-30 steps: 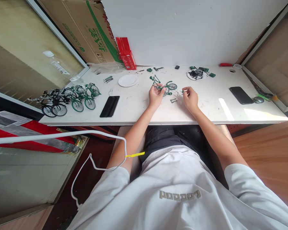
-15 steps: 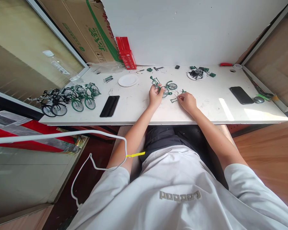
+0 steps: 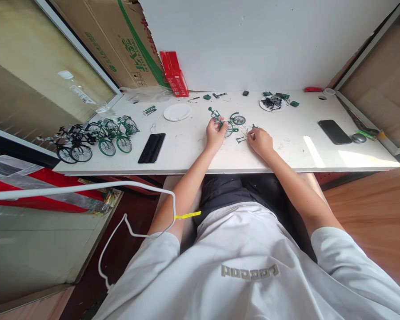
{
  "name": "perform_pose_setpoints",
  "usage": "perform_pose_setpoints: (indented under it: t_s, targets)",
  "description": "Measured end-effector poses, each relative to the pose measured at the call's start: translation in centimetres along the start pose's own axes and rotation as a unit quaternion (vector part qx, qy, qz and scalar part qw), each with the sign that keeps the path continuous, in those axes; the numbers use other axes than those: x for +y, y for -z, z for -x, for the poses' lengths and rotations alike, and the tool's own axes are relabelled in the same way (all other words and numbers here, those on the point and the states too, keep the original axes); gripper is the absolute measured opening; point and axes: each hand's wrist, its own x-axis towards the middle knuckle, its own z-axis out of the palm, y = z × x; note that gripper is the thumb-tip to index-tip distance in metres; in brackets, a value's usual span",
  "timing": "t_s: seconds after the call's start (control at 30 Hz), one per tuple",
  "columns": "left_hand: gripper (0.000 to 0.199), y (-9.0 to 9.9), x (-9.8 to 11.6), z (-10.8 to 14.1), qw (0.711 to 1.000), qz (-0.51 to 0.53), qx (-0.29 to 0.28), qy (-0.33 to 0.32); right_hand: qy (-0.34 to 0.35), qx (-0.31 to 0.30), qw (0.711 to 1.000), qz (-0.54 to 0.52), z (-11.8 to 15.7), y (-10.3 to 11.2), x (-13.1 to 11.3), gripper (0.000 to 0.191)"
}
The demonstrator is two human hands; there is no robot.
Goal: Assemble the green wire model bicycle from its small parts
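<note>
My left hand (image 3: 215, 134) is closed on a partly built green model bicycle (image 3: 215, 114), whose frame points up and away from the fingers. Beside it on the table lies a loose green wheel with its mudguard (image 3: 238, 119). The fingers of my right hand (image 3: 260, 141) are pressed together at the tabletop; anything between them is too small to make out. Just left of those fingertips is a small dark green part (image 3: 240, 139), and another green piece (image 3: 254, 126) shows behind them.
Finished bicycles (image 3: 108, 146) stand at the left beside a black phone (image 3: 152, 148). A white plate (image 3: 177, 112) lies behind; another plate (image 3: 262, 106) holds black parts. A second phone (image 3: 335, 132) and a red box (image 3: 177, 83) are farther off.
My right hand has shifted very slightly right, away from the small green part on the table. My left hand keeps its grip on the bicycle.
</note>
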Motion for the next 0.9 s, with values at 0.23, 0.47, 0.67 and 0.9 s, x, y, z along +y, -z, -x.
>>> perform_pose_setpoints:
  t_s: [0.23,0.47,0.67,0.9]
  targets:
    - [0.045,-0.07,0.16,0.2,1.0,0.0,0.0,-0.004,-0.016,0.015,0.999,-0.026,-0.49,-0.41,0.79,0.024]
    - [0.046,-0.09,0.0,0.32,1.0,-0.005,-0.009,-0.01,-0.031,0.002,0.999,0.01,-0.47,-0.52,0.6,0.028]
    - [0.046,-0.01,-0.18,0.22,1.0,-0.007,-0.012,-0.016,-0.03,0.024,0.999,-0.011,-0.5,-0.69,0.63,0.033]
    - [0.044,0.11,-0.33,0.16,1.0,-0.009,-0.012,-0.021,-0.028,0.018,0.999,-0.013,-0.42,-0.34,0.35,0.033]
